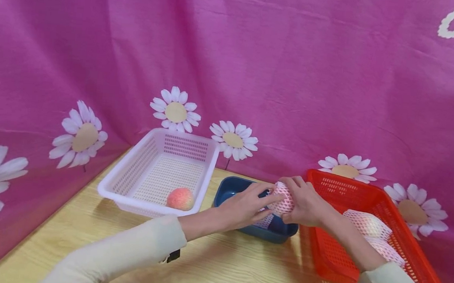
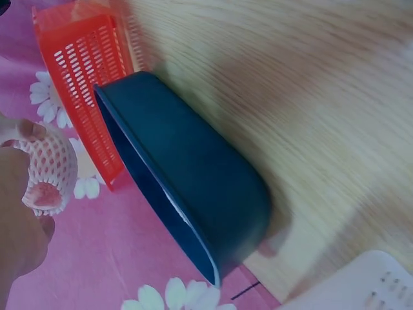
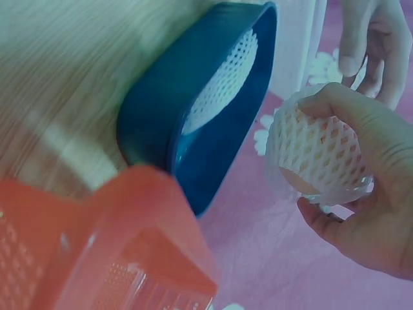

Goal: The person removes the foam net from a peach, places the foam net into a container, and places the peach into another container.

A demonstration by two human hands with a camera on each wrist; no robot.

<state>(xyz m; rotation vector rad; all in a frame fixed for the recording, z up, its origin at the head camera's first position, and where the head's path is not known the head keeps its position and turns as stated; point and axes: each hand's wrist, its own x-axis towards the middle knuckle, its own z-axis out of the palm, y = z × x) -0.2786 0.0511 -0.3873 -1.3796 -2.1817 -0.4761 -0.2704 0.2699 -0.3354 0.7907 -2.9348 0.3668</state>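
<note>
My right hand [image 1: 306, 203] grips a peach in a white foam net [image 1: 282, 199], held above the dark blue tub [image 1: 271, 236]. In the right wrist view its thumb and fingers lie around the netted fruit [image 3: 319, 152]. My left hand [image 1: 242, 205] reaches in from the left, with fairly straight fingers right at the net's side. Part of the peach's pink skin shows at the net's open end in the left wrist view. Inside the tub lies a white foam net [image 3: 222, 84], partly hidden by the wall in that view.
On the left stands a white perforated basket [image 1: 126, 198] with one bare peach [image 1: 180, 198] in its near right corner. A red basket [image 1: 322, 255] on the right holds netted fruits [image 1: 368, 224]. Behind the wooden table [image 1: 209, 269] hangs a purple cloth with daisies [image 1: 294, 98].
</note>
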